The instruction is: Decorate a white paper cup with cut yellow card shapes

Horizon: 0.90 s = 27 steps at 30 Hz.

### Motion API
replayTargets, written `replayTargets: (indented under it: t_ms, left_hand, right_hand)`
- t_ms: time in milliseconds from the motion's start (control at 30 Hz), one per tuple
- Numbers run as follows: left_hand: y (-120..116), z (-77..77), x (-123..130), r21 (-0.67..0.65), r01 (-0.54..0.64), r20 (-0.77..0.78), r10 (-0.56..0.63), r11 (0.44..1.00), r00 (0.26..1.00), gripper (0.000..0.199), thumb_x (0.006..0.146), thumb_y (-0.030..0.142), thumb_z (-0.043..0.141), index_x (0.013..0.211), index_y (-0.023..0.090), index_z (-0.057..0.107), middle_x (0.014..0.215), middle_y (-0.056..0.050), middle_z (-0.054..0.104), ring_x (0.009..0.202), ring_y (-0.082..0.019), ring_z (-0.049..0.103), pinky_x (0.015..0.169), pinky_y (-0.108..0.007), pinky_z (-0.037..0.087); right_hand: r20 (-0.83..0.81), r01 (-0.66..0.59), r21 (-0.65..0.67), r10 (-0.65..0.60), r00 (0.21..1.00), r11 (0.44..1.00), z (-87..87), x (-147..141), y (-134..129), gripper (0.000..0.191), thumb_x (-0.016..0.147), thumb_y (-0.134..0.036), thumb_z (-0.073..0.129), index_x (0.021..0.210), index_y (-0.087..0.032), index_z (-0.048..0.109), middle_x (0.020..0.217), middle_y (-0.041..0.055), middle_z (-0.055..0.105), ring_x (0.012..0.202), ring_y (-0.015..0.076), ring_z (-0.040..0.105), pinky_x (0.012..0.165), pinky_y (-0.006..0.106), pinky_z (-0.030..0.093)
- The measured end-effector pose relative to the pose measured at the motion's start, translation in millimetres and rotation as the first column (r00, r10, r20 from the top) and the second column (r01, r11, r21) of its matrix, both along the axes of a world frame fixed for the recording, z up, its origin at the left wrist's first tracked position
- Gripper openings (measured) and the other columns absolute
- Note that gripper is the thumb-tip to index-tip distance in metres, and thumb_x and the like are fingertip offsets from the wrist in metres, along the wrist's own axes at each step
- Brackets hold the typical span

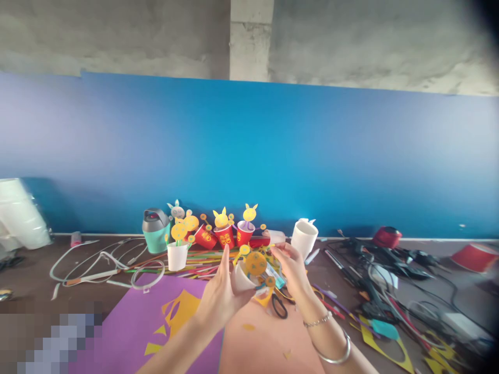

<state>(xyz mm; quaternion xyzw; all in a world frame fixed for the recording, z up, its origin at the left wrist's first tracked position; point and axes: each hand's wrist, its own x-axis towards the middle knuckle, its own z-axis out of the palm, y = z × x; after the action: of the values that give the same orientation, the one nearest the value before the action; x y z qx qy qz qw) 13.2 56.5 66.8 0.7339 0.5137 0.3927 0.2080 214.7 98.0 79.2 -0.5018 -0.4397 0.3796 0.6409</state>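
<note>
My left hand [222,293] is wrapped round a white paper cup [241,278], which is tilted. An orange paper disc with small marks [256,264] stands at the cup's mouth, with smaller discs beside it. Raised to the right of the cup, my right hand [290,264] has its thumb and fingers pinched together near the discs; what they hold, if anything, is too small to make out. Black-handled scissors [279,306] lie below the hands. Behind are red cups [224,238] with yellow eared paper heads and a white cup [177,257] with an orange figure.
Purple paper [128,317] with yellow scraps and peach paper [268,345] cover the front. Coloured sticks [156,264] lie behind. A green-grey container [156,231] and white cables stand left; a large white cup [304,238], black cables and a red bowl [474,258] are right.
</note>
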Motion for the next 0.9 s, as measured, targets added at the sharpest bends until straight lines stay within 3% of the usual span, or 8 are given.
replayTargets:
  t_ms: [133, 367, 633, 900]
  left_hand:
    - [-2.2, -12.3, 6.1, -0.053, 0.025, 0.061, -0.021, 0.998, 0.998, 0.117, 0.071, 0.040, 0.081, 0.158, 0.021, 0.005, 0.116, -0.013, 0.068, 0.101, -0.031, 0.071, 0.081, -0.039, 0.058]
    - [4.8, -34.8, 6.3, 0.008, 0.023, 0.098, -0.023, 1.000, 0.995, 0.115, 0.068, 0.035, 0.082, 0.157, 0.032, 0.009, 0.118, -0.011, 0.068, 0.095, -0.030, 0.073, 0.076, -0.038, 0.060]
    - [-1.1, -15.4, 7.4, -0.222, 0.036, 0.073, -0.020, 0.974, 0.997, 0.113, 0.068, 0.035, 0.079, 0.157, 0.024, 0.010, 0.122, -0.011, 0.064, 0.104, -0.031, 0.069, 0.089, -0.043, 0.056]
    - [0.4, -21.0, 7.2, -0.183, 0.038, 0.097, -0.020, 0.982, 0.995, 0.111, 0.068, 0.037, 0.078, 0.157, 0.026, 0.013, 0.113, -0.009, 0.065, 0.097, -0.032, 0.069, 0.085, -0.047, 0.058]
  right_hand:
    - [-0.040, -0.051, -0.072, 0.048, 0.998, 0.996, 0.1, 3.3, 0.8, 0.017, 0.069, -0.035, 0.073, 0.073, -0.019, 0.066, 0.071, 0.0038, 0.070, 0.071, 0.0200, 0.064, 0.063, 0.029, 0.046]
    - [-0.063, -0.172, -0.085, 0.167, 0.984, 0.981, 0.3, 1.6, -0.4, 0.020, 0.069, -0.034, 0.076, 0.074, -0.017, 0.066, 0.073, 0.0039, 0.070, 0.072, 0.0202, 0.065, 0.066, 0.029, 0.046]
    - [0.011, -0.189, -0.099, 0.191, 0.982, 0.977, 5.8, 0.9, -3.7, 0.020, 0.068, -0.033, 0.076, 0.070, -0.016, 0.066, 0.066, 0.0005, 0.064, 0.067, 0.0166, 0.058, 0.063, 0.027, 0.040]
    - [0.018, -0.233, -0.091, 0.236, 0.972, 0.968, 7.3, -0.7, -6.2, 0.020, 0.071, -0.035, 0.076, 0.076, -0.017, 0.069, 0.075, 0.0047, 0.071, 0.072, 0.0196, 0.062, 0.065, 0.029, 0.043]
